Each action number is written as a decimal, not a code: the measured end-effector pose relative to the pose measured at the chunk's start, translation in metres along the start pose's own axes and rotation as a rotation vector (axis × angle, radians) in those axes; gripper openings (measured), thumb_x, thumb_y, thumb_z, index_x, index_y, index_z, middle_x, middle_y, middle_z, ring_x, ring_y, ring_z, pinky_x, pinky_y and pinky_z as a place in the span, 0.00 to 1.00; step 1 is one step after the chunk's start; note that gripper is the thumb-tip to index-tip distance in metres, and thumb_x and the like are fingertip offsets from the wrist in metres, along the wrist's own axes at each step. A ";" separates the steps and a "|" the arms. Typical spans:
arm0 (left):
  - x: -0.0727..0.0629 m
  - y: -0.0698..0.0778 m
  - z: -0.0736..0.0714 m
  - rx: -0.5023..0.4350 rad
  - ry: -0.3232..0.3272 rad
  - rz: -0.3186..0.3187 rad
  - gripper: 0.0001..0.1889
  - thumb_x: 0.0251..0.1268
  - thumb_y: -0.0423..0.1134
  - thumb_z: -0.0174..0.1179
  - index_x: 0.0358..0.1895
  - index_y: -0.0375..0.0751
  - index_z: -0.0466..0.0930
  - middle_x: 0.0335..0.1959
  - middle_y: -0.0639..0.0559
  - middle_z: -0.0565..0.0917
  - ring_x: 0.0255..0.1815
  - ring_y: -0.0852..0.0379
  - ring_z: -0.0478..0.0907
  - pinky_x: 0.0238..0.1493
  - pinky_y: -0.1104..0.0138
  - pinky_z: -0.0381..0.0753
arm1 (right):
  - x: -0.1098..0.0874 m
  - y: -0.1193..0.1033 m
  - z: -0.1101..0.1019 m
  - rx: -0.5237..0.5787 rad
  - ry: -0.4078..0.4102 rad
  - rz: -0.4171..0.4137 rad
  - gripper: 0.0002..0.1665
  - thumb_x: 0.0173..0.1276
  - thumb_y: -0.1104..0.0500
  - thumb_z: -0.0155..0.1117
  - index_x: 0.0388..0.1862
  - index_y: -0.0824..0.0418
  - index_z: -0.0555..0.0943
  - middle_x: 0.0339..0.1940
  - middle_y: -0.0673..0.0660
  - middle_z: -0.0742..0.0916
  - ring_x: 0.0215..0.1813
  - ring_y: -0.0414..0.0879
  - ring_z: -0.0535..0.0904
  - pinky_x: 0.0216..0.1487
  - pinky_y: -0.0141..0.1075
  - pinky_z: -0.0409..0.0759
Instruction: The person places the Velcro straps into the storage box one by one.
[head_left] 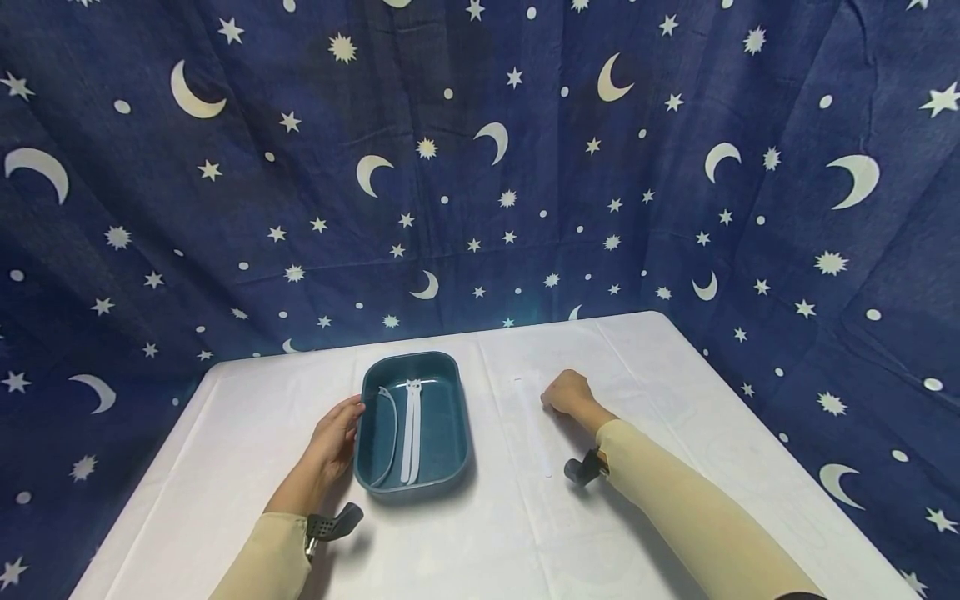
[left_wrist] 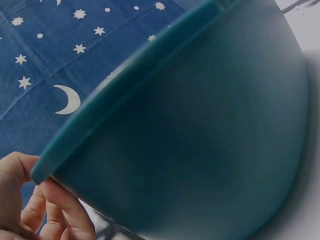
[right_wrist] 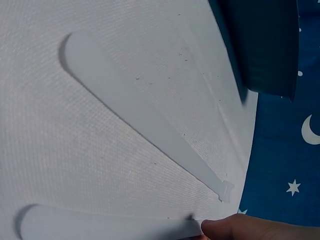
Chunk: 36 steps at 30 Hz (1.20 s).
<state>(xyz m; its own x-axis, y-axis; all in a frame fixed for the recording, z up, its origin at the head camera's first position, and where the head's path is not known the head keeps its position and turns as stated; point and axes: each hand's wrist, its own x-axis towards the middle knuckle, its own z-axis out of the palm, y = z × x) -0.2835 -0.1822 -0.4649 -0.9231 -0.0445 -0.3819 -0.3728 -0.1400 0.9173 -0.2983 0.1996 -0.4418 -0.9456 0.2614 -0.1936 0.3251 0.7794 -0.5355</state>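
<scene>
A dark teal rectangular tray stands left of centre. My left hand holds its left rim between thumb and fingers, as the left wrist view shows. Inside the tray lie two straight white flat sticks with cat-head-shaped ends and a curved one against the left wall. Another flat white stick lies on the cloth to the right of the tray. Just right of it, my right hand pinches the narrow end of a further white stick, which the hand and arm hide in the head view.
A white cloth covers the table. Dark blue fabric with moons and stars hangs behind it and along the right side. Both wrists carry black camera mounts close above the table.
</scene>
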 end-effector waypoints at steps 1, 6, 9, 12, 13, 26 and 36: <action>0.000 0.000 0.000 0.002 -0.001 0.001 0.26 0.72 0.44 0.51 0.70 0.44 0.63 0.64 0.47 0.69 0.51 0.63 0.75 0.47 0.76 0.79 | 0.001 0.000 0.000 0.004 -0.002 0.000 0.08 0.53 0.62 0.68 0.23 0.67 0.81 0.13 0.54 0.79 0.19 0.44 0.75 0.21 0.30 0.70; -0.001 0.000 0.000 0.000 -0.004 0.005 0.25 0.72 0.44 0.51 0.70 0.44 0.64 0.61 0.48 0.70 0.51 0.63 0.75 0.47 0.75 0.80 | 0.003 0.003 0.001 0.023 -0.006 -0.032 0.08 0.52 0.63 0.68 0.19 0.66 0.81 0.12 0.53 0.78 0.18 0.44 0.74 0.21 0.30 0.69; -0.001 0.001 0.001 -0.013 0.001 0.006 0.24 0.71 0.43 0.53 0.68 0.44 0.66 0.58 0.49 0.72 0.48 0.64 0.77 0.47 0.75 0.81 | 0.003 0.004 0.001 0.023 -0.012 -0.043 0.07 0.53 0.62 0.68 0.23 0.67 0.83 0.14 0.54 0.79 0.20 0.44 0.75 0.23 0.30 0.70; -0.001 0.001 0.001 -0.016 -0.001 0.004 0.24 0.71 0.42 0.53 0.68 0.44 0.66 0.57 0.50 0.73 0.46 0.65 0.77 0.47 0.74 0.81 | 0.004 0.005 0.002 0.019 -0.016 -0.036 0.09 0.55 0.61 0.69 0.27 0.68 0.83 0.18 0.55 0.80 0.23 0.45 0.76 0.25 0.31 0.71; -0.001 0.001 0.002 -0.017 0.001 0.001 0.24 0.71 0.42 0.53 0.68 0.44 0.66 0.58 0.50 0.73 0.45 0.65 0.78 0.47 0.74 0.81 | 0.005 0.005 0.002 0.016 -0.018 -0.033 0.10 0.55 0.61 0.69 0.28 0.68 0.84 0.18 0.55 0.81 0.23 0.45 0.76 0.25 0.31 0.72; -0.001 0.000 -0.001 0.010 -0.010 0.003 0.26 0.73 0.43 0.50 0.72 0.44 0.62 0.66 0.46 0.67 0.47 0.66 0.77 0.47 0.76 0.80 | 0.012 0.005 0.003 0.061 -0.059 0.073 0.12 0.53 0.58 0.70 0.30 0.68 0.83 0.20 0.55 0.80 0.23 0.45 0.74 0.22 0.31 0.71; 0.000 0.000 -0.001 0.012 -0.007 -0.002 0.26 0.72 0.43 0.50 0.71 0.44 0.62 0.71 0.44 0.65 0.48 0.66 0.76 0.47 0.76 0.80 | 0.016 0.003 0.000 0.156 -0.130 0.138 0.11 0.55 0.60 0.68 0.31 0.68 0.82 0.17 0.55 0.80 0.19 0.43 0.74 0.21 0.30 0.71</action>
<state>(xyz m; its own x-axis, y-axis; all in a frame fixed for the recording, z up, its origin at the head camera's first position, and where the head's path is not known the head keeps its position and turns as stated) -0.2833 -0.1833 -0.4650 -0.9230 -0.0374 -0.3831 -0.3758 -0.1280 0.9178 -0.3120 0.2061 -0.4470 -0.8858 0.2762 -0.3729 0.4588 0.6415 -0.6147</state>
